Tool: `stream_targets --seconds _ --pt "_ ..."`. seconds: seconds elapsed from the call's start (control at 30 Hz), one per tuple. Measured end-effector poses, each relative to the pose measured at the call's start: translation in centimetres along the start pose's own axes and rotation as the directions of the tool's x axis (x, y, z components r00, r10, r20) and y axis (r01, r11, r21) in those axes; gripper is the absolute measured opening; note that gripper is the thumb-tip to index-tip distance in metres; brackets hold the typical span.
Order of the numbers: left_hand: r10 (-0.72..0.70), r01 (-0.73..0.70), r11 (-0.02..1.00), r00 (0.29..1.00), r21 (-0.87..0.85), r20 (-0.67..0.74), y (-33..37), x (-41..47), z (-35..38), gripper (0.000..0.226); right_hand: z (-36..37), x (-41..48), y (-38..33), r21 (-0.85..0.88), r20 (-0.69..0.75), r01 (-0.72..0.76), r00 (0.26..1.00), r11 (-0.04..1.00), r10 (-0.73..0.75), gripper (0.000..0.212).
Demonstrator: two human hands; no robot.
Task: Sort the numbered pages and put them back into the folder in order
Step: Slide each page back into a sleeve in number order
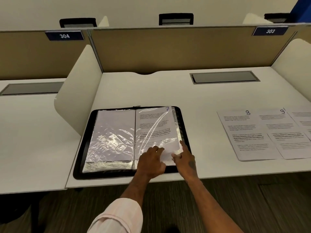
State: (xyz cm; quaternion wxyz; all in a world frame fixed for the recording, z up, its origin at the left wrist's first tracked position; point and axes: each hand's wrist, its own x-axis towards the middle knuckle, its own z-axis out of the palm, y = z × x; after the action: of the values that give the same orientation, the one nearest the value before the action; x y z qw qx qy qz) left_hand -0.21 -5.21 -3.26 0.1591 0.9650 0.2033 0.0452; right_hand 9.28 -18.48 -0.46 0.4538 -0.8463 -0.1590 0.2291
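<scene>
A black zip folder (117, 174) lies opened flat on the white worktop (151, 91), close to its near edge. Its spine runs from the person toward the back partition. Both halves show crinkled clear sleeves. The left sleeve (111, 132) covers a blank-looking sheet, and the right sleeve (178, 132) holds page 7 (154, 126).

Page 7 lies with its long axis near to far, leaning a little to the right. Its top points away from the person, and the handwritten 7 is at the far right corner.

The left hand (151, 161) is at the page's near edge. Its fingers (159, 149) are bent and, with the thumb, grip the white paper there.

The right hand (184, 157) is just beside it. Its index finger is straight, with the tip resting on the sleeve's right edge. The thumb sits at the near corner, but glare hides whether it pinches the plastic.

Well to the right, page 8 (244, 133) and page 9 (284, 132) lie face up on the worktop. They overlap, with their long axes near to far, their tops away from the person and their numbers at the far right. A further sheet (303, 118), cut off by the frame, lies past page 9.
</scene>
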Motion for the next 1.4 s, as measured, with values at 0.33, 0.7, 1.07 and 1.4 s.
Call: stream_targets --seconds 0.33,0.7,1.07,1.4 --pt "-0.284 0.278 0.958 0.908 -0.063 -0.310 -0.1 -1.9 -6.2 0.044 0.3 -3.7 -10.4 -0.329 0.276 0.663 0.749 0.673 -0.603 0.079" --pt "-0.474 0.444 0.880 0.792 -0.170 -0.386 -10.5 -8.3 -11.7 0.090 9.2 -2.4 -11.8 -0.451 0.384 0.642 0.767 0.620 -0.515 0.047" --pt "-0.516 0.514 0.856 0.852 0.044 0.088 -19.6 -10.8 -8.7 0.073 17.7 -0.9 -6.9 -0.717 0.518 0.516 0.844 0.469 -0.137 0.088" --pt "-0.398 0.395 0.915 0.862 0.075 0.315 -22.1 -10.7 -6.3 0.100 19.4 -1.4 -6.0 -0.753 0.518 0.473 0.855 0.457 -0.030 0.079"
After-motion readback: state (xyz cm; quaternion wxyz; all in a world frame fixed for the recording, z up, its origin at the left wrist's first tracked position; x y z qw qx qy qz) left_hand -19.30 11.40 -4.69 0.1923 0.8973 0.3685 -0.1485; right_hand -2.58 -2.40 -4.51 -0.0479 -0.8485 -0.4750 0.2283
